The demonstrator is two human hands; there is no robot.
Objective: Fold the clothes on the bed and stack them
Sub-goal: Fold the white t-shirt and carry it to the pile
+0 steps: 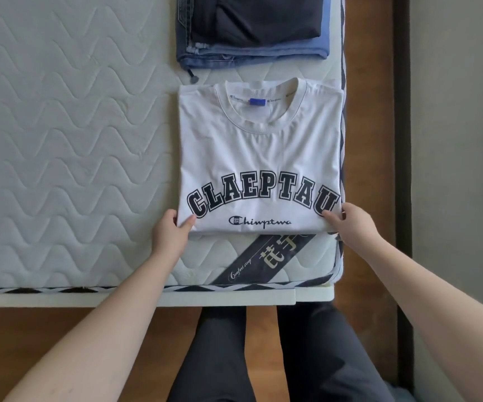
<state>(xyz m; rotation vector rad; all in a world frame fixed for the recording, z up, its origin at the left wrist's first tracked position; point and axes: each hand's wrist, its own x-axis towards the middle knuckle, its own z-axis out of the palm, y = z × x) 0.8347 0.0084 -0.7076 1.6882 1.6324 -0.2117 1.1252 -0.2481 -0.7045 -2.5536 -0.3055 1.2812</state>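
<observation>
A white T-shirt (259, 158) with dark arched lettering lies folded into a rectangle near the mattress's right corner, collar away from me. My left hand (172, 230) pinches its near left corner, thumb on top and fingers tucked under the fabric. My right hand (350, 224) pinches the near right corner the same way. Beyond the shirt sits a stack of folded clothes (252, 27): a dark garment on top of blue denim.
The quilted mattress (60, 140) stretches wide to the left. A dark label strip (266, 259) crosses its near corner. The bed's right edge runs just beside the shirt, with a wooden floor strip (379, 140) beyond. My legs stand against the bed's near edge.
</observation>
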